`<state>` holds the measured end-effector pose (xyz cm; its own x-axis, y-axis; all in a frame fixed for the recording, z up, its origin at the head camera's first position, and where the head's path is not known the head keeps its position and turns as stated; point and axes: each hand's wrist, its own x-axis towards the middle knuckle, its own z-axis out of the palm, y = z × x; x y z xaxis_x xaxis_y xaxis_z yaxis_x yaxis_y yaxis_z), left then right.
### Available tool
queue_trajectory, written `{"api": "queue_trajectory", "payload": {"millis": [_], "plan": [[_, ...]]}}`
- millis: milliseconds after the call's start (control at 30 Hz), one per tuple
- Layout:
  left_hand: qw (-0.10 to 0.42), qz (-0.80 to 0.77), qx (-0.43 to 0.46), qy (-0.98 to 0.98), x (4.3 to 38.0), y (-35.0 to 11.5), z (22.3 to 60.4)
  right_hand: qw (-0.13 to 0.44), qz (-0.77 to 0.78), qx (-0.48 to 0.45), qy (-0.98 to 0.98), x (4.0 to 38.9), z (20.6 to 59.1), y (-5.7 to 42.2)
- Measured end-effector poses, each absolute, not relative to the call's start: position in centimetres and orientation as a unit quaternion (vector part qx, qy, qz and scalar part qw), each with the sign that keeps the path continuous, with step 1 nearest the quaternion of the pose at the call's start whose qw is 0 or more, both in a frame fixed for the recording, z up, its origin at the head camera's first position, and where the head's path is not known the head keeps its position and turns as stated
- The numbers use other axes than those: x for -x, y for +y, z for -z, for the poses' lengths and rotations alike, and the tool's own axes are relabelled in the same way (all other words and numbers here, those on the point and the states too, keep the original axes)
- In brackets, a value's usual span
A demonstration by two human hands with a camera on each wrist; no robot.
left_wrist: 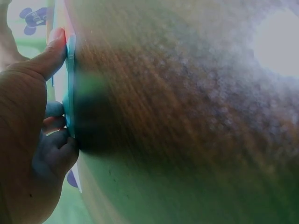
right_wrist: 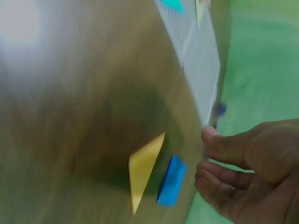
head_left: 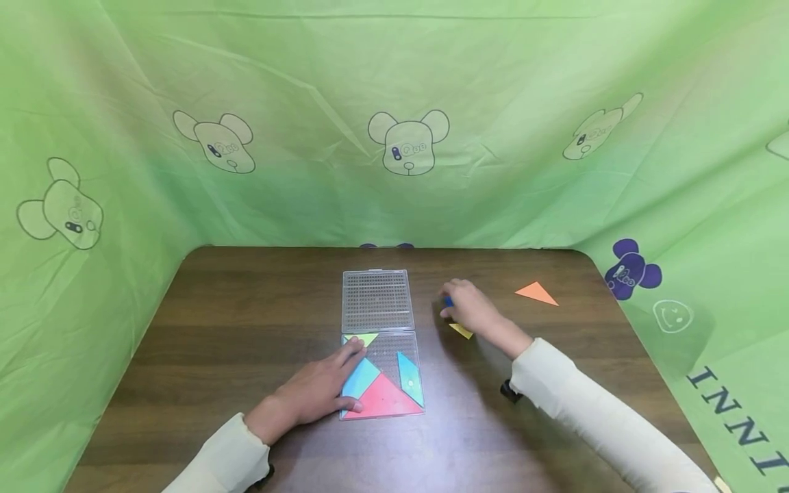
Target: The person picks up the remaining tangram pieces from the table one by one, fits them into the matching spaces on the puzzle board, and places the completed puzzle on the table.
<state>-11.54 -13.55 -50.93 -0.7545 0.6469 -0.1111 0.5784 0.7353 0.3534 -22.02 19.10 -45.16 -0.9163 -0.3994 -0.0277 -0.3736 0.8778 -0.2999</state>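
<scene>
My left hand [head_left: 317, 390] rests on the left side of a hinged clear plastic case [head_left: 385, 342], fingers extended and thumb over a red triangle [head_left: 383, 398]. Also in the case lie a light blue piece [head_left: 361, 376] partly under the hand, a blue parallelogram [head_left: 409, 378] and a pale green triangle [head_left: 368, 338]. To the right of the case, my right hand [head_left: 471, 306] hovers beside a dark blue four-sided piece [right_wrist: 172, 181], thumb and bent fingers apart with nothing between them. A yellow triangle [right_wrist: 145, 172] lies beside that blue piece on the table.
An orange triangle [head_left: 537, 293] lies farther right on the brown wooden table [head_left: 246, 308]. The case's gridded lid [head_left: 376, 301] lies folded back flat behind its base. Green printed curtains [head_left: 308, 192] surround the table's back and sides.
</scene>
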Motion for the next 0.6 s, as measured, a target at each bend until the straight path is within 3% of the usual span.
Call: {"api": "queue_trajectory", "payload": {"millis": [233,600], "plan": [[0.118,-0.161,-0.329,0.923,11.5,-13.6,51.0,0.082,0.107,0.206,0.969,25.4,46.2,21.1],[0.124,-0.166,-0.322,0.924,11.4,-13.7,51.2,0.091,0.122,0.214,0.965,27.2,46.9,21.7]]}}
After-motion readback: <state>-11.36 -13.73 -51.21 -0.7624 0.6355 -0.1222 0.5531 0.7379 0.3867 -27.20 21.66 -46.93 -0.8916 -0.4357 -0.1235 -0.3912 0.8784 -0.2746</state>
